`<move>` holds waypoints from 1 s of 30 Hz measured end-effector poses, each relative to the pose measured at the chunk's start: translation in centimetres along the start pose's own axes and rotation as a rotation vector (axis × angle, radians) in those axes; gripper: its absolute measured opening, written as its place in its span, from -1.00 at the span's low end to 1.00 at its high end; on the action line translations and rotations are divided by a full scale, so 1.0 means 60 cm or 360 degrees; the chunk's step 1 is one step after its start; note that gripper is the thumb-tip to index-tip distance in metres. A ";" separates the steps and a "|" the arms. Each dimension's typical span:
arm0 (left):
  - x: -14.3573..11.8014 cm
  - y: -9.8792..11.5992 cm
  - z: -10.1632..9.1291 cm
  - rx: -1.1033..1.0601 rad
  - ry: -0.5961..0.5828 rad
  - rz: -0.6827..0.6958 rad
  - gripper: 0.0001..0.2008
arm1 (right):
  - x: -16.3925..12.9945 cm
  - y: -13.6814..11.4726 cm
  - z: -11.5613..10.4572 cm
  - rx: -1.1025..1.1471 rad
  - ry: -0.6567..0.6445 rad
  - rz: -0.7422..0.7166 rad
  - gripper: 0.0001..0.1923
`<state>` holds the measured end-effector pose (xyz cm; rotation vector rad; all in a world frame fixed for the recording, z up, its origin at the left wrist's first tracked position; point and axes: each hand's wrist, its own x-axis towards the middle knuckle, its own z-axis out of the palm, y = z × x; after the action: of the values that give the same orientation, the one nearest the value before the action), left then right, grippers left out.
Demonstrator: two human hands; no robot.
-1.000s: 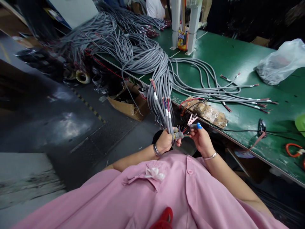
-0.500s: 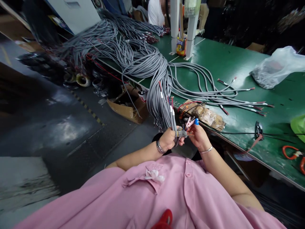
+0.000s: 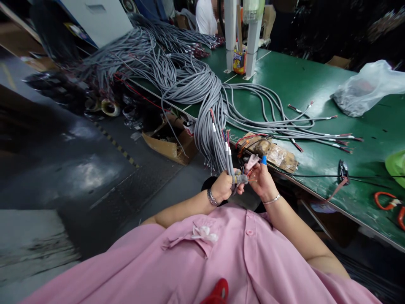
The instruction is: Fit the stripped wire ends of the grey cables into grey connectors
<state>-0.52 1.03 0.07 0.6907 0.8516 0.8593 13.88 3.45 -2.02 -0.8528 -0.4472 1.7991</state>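
My left hand point(image 3: 223, 185) is closed around several grey cables point(image 3: 230, 160) at the table's front edge. A grey cover with a yellow band sits on its thumb, which lies across the cables. Just to the right, my right hand point(image 3: 263, 180) is closed on a small pink clip-like tool point(image 3: 252, 161) whose exact kind I cannot make out. One of its fingertips wears a blue cap point(image 3: 263, 160). Thin coloured wires point(image 3: 249, 173) show between the two hands; their ends are partly hidden by the fingers.
A large heap of grey cables point(image 3: 186, 80) runs over the green table point(image 3: 300, 80) and hangs off its edge. A taped wooden block point(image 3: 280, 157), a plastic bag point(image 3: 360, 90) and orange-handled pliers point(image 3: 384, 202) lie rightward. An open cardboard box point(image 3: 172, 145) is below.
The pink tool has turned in my right hand and shows a broader side. My right hand has shifted very slightly; my left hand keeps its grip on the cables.
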 end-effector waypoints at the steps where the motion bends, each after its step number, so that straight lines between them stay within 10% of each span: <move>1: -0.004 0.000 0.001 0.0008 0.0002 0.0013 -0.70 | -0.002 -0.002 -0.001 0.0023 -0.0027 0.0022 -0.41; 8: -0.008 0.006 -0.001 0.0003 -0.0015 0.0059 -0.76 | -0.001 -0.007 -0.005 0.0014 0.0078 -0.0163 -0.65; 30: 0.012 -0.003 -0.010 -0.0051 -0.0006 -0.0024 -0.72 | 0.005 -0.005 0.007 -0.0033 0.0059 -0.0120 -0.54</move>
<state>-0.68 1.67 -0.61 0.6572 0.8373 0.8564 13.68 3.89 -1.64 -0.8713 -0.4688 1.7095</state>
